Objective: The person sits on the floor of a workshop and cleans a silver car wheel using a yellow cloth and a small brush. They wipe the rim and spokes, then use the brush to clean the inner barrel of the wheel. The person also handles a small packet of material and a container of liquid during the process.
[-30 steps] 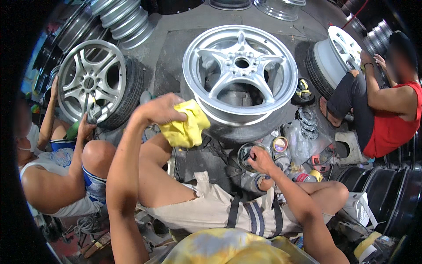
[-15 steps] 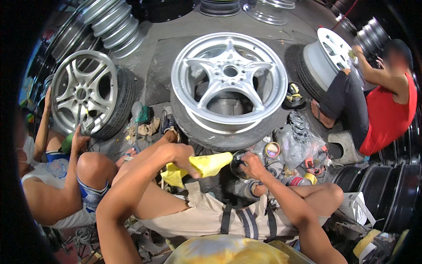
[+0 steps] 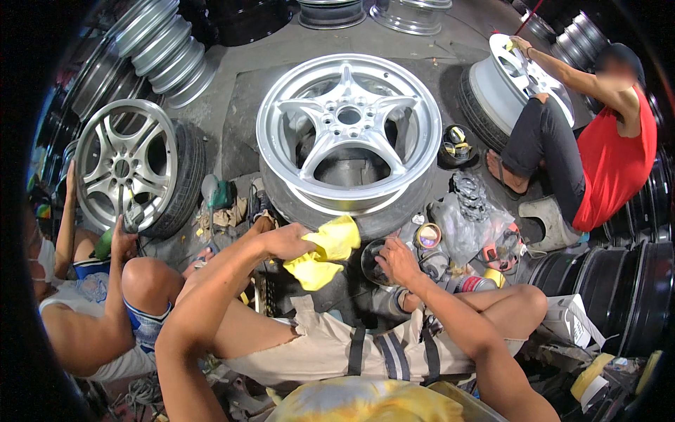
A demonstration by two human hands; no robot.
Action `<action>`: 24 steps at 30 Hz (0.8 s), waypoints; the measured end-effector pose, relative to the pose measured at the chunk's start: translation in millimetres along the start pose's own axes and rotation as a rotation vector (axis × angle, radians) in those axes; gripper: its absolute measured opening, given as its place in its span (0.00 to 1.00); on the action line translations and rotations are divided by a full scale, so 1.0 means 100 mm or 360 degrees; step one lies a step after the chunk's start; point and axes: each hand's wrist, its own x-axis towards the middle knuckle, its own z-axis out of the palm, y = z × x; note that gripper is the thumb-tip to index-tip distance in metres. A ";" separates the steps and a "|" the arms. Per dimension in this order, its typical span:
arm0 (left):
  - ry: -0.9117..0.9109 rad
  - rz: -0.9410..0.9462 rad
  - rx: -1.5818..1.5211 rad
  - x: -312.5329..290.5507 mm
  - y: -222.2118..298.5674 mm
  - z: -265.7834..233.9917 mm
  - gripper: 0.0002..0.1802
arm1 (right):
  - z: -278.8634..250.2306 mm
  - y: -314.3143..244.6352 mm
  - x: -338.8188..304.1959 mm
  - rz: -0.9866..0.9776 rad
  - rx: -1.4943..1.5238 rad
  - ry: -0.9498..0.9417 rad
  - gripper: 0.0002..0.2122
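A bunched yellow cloth (image 3: 320, 254) hangs from my left hand (image 3: 287, 242), whose fingers are closed on it. The cloth is just in front of the near edge of a silver five-spoke wheel rim (image 3: 344, 144), which lies face up on a dark tyre (image 3: 281, 204). My right hand (image 3: 399, 261) is at a small dark bowl (image 3: 370, 266), over its right rim. Its fingers are bent together, and what they pinch, if anything, is hidden.
At left a person holds a tool against a silver wheel (image 3: 121, 169). At right a person in red rubs a white wheel (image 3: 496, 84). A plastic bag (image 3: 453, 225), a round tin (image 3: 428, 235) and a spray can (image 3: 477, 284) lie right of my hand. Stacked rims (image 3: 163, 56) stand behind.
The yellow cloth has been turned and bunched in my left hand, now hanging lower. My right hand stays at the bowl, its fingers shifted slightly. The person in red has reached higher on the white wheel.
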 end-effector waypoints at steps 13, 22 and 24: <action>0.0636 0.0607 -0.0349 0.11 0.13 0.85 0.21 | -0.01 -0.32 0.15 0.0766 0.1390 0.0081 0.14; 0.0934 0.0536 0.0581 0.02 0.29 0.93 0.27 | -0.32 -1.11 0.18 0.0911 0.3260 -0.0294 0.12; 0.0970 0.0537 0.0570 0.05 0.28 0.88 0.26 | -0.34 -1.14 0.20 0.0785 0.3337 -0.0298 0.12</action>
